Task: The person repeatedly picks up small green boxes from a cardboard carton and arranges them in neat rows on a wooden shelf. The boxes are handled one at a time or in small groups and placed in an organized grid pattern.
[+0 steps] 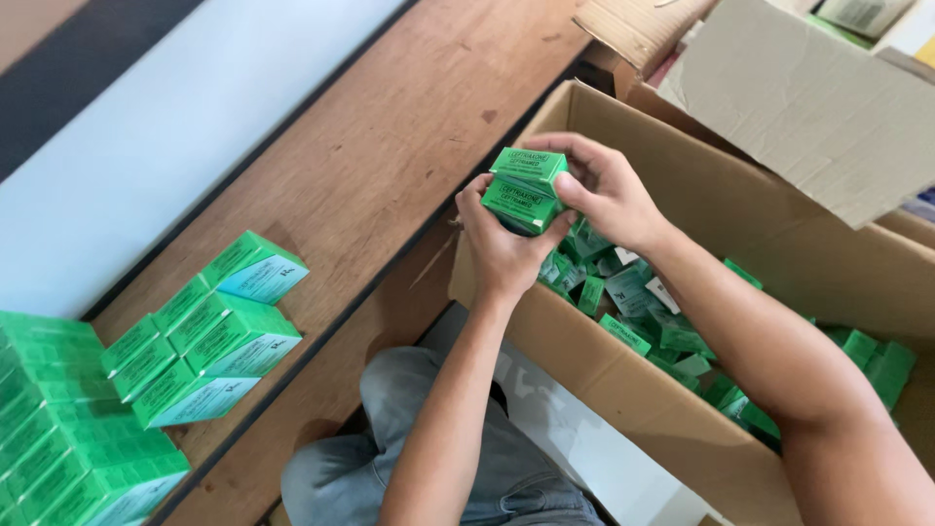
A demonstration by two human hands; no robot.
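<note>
Both my hands hold a small stack of two green cartons [526, 187] above the near corner of a big cardboard box [623, 380]. My left hand [502, 248] grips the stack from below and the side. My right hand [604, 185] clasps it from the top and right. Inside the big box lie several loose green cartons [643, 312], jumbled together. On the wooden board [390, 146] to the left stand rows of the same green cartons [209, 326], stacked neatly.
A larger block of green cartons [68, 438] fills the lower left corner. A pale wall surface [175, 117] runs along the far left. An open cardboard flap [808, 107] and another box sit at the upper right. My grey-trousered knees [390, 458] are below.
</note>
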